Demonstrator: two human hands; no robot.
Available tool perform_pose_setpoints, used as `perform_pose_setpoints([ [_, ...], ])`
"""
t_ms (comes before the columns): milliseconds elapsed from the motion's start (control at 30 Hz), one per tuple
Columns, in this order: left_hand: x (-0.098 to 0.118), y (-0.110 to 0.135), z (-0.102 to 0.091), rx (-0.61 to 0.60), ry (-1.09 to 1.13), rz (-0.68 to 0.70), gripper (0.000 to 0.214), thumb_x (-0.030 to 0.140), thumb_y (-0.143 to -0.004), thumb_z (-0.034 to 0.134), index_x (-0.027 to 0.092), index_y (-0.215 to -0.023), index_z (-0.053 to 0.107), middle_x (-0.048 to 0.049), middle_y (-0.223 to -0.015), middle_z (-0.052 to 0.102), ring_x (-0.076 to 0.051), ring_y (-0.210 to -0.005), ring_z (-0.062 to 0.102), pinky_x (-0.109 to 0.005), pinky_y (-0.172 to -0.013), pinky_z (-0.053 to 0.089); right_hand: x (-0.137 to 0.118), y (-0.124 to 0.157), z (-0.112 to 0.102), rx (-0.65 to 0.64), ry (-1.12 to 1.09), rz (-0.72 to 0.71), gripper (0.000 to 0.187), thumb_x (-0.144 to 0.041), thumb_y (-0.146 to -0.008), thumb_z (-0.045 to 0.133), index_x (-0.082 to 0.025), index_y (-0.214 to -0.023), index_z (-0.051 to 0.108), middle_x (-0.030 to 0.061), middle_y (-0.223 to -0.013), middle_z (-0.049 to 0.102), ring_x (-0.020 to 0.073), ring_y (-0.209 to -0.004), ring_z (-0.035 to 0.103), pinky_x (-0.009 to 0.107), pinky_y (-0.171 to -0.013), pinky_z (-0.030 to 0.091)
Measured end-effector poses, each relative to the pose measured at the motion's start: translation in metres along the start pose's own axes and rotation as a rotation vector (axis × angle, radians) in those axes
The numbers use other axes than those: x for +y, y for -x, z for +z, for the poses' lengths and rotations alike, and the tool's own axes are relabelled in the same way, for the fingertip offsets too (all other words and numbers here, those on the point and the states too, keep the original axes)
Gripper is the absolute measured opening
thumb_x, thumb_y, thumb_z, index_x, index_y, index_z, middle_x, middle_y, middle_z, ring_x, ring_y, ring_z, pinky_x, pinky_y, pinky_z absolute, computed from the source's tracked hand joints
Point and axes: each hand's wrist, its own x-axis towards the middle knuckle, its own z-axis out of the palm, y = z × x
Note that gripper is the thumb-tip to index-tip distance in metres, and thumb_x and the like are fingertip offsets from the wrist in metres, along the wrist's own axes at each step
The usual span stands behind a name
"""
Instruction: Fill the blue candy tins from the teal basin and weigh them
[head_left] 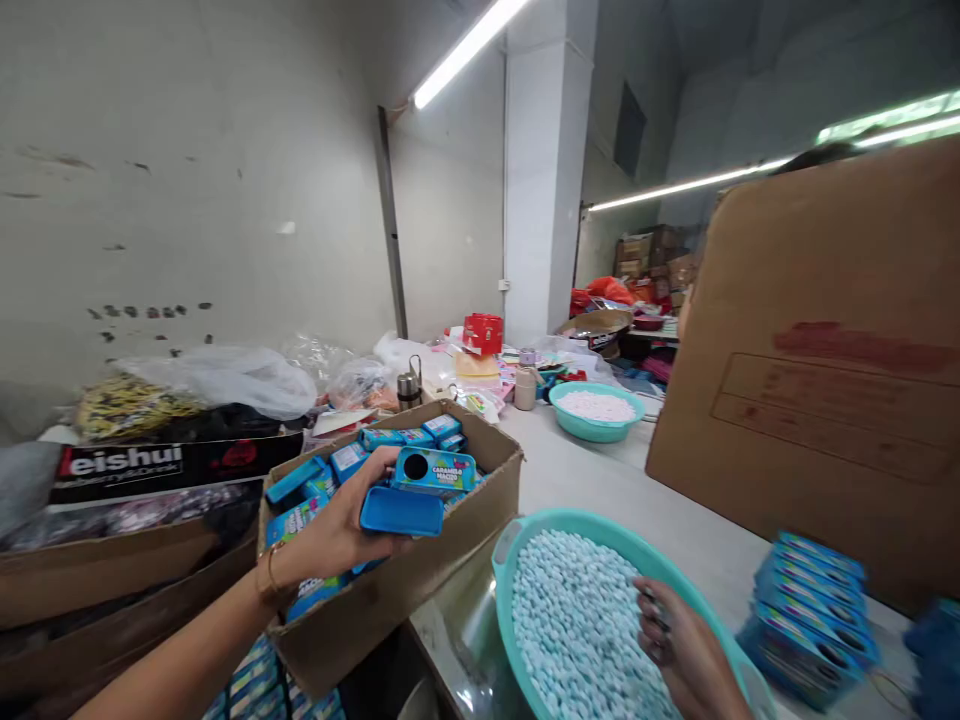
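Observation:
My left hand (358,510) is closed around a blue candy box (442,470) printed "Caramelo Macizo", with a dark round hole at one end. Just below that box, in the same grasp, is a plain blue rectangular piece (402,512); I cannot tell whether the two are joined. Both are above a cardboard carton (420,580) full of similar blue boxes. Over the right side of a turquoise basin (504,590) of pale blue candies (574,610), my right hand (679,640) has its fingers curled. Something dark and shiny shows at its fingertips, too blurred to name.
A stack of blue boxes (810,620) with holes stands right of the basin, before a tall cardboard sheet (817,400). Farther back are a second turquoise basin (596,430) with pale pink contents and a steel flask (409,390). Another carton (112,570) sits at left.

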Motion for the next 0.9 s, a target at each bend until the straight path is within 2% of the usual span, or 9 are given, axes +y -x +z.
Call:
perform_pose_setpoints([
  [100, 0.001, 0.003, 0.049, 0.002, 0.399, -0.216, 0.086, 0.028, -0.053, 0.089, 0.022, -0.131, 0.054, -0.0078, -0.117, 0.069, -0.031, -0.108, 0.064, -0.038, -0.091, 0.054, 0.001, 0.006, 0.004, -0.067, 0.588, -0.217, 0.033, -0.049, -0.064, 0.073, -0.021, -0.082, 0.072, 0.0072, -0.087, 0.070, 0.0255, -0.084, 0.065, 0.040, -0.079, 0.053],
  [200, 0.002, -0.001, 0.102, -0.121, 0.973, -0.494, 0.068, 0.031, -0.058, 0.085, 0.012, -0.120, 0.063, -0.0105, -0.094, 0.076, -0.029, -0.084, 0.072, -0.037, -0.076, 0.058, -0.008, 0.019, 0.008, -0.124, 0.838, -0.422, 0.041, -0.057, -0.071, 0.067, -0.025, -0.095, 0.074, 0.0099, -0.110, 0.069, 0.0339, -0.115, 0.056, 0.053, -0.106, 0.035],
  [333, 0.006, -0.005, 0.168, -0.257, 1.389, -0.954, 0.045, 0.029, -0.081, 0.069, 0.004, -0.118, 0.060, -0.0140, -0.085, 0.077, -0.025, -0.073, 0.074, -0.039, -0.077, 0.059, -0.027, 0.036, 0.019, -0.191, 0.540, -0.275, 0.062, -0.071, -0.084, 0.044, -0.021, -0.111, 0.069, 0.0126, -0.114, 0.068, 0.0293, -0.108, 0.061, 0.046, -0.095, 0.046],
  [400, 0.010, -0.004, 0.194, -0.349, 1.485, -1.072, 0.044, 0.027, -0.087, 0.064, 0.003, -0.123, 0.056, -0.0150, -0.086, 0.077, -0.026, -0.075, 0.075, -0.041, -0.079, 0.059, -0.036, 0.042, 0.024, -0.224, 0.366, -0.120, 0.070, -0.076, -0.085, 0.035, -0.019, -0.111, 0.067, 0.0119, -0.105, 0.069, 0.0257, -0.094, 0.064, 0.038, -0.076, 0.051],
  [467, 0.017, -0.002, 0.214, -0.449, 1.554, -1.125, 0.048, 0.027, -0.088, 0.064, 0.002, -0.127, 0.053, -0.0160, -0.088, 0.077, -0.028, -0.078, 0.075, -0.044, -0.082, 0.058, -0.042, 0.045, 0.026, -0.248, 0.321, -0.033, 0.065, -0.075, -0.082, 0.044, -0.018, -0.104, 0.067, 0.0076, -0.091, 0.069, 0.0210, -0.080, 0.063, 0.030, -0.062, 0.048],
  [567, 0.024, 0.001, 0.231, -0.480, 1.611, -1.165, 0.052, 0.027, -0.086, 0.067, 0.004, -0.130, 0.052, -0.0157, -0.092, 0.076, -0.029, -0.084, 0.075, -0.044, -0.087, 0.057, -0.043, 0.048, 0.023, -0.229, 0.330, -0.026, 0.047, -0.062, -0.078, 0.064, -0.018, -0.095, 0.067, 0.0013, -0.079, 0.065, 0.0155, -0.069, 0.058, 0.024, -0.057, 0.044],
  [667, 0.020, 0.001, 0.236, -0.433, 1.654, -1.168, 0.053, 0.026, -0.084, 0.070, 0.006, -0.130, 0.053, -0.0145, -0.093, 0.076, -0.031, -0.091, 0.074, -0.045, -0.088, 0.057, -0.035, 0.051, 0.012, -0.144, 0.285, -0.171, 0.039, -0.049, -0.078, 0.069, -0.018, -0.102, 0.065, 0.0010, -0.085, 0.065, 0.0161, -0.074, 0.059, 0.026, -0.063, 0.048],
  [833, 0.007, 0.004, 0.237, -0.099, 1.722, -1.231, 0.035, 0.023, -0.082, 0.070, 0.014, -0.114, 0.060, -0.0103, -0.086, 0.075, -0.032, -0.087, 0.073, -0.047, -0.076, 0.060, -0.001, 0.068, 0.000, 0.077, 0.365, -0.541, 0.045, -0.039, -0.083, 0.066, -0.020, -0.123, 0.055, 0.0082, -0.109, 0.063, 0.0205, -0.093, 0.063, 0.034, -0.079, 0.054],
  [900, 0.009, 0.007, 0.239, -0.086, 1.826, -1.286, 0.028, 0.029, -0.085, 0.067, 0.015, -0.110, 0.061, -0.0095, -0.083, 0.072, -0.029, -0.080, 0.073, -0.038, -0.065, 0.061, 0.015, 0.077, -0.002, 0.145, 0.411, -0.649, 0.046, -0.035, -0.087, 0.063, -0.022, -0.129, 0.049, 0.0116, -0.124, 0.058, 0.0236, -0.107, 0.061, 0.038, -0.085, 0.055],
])
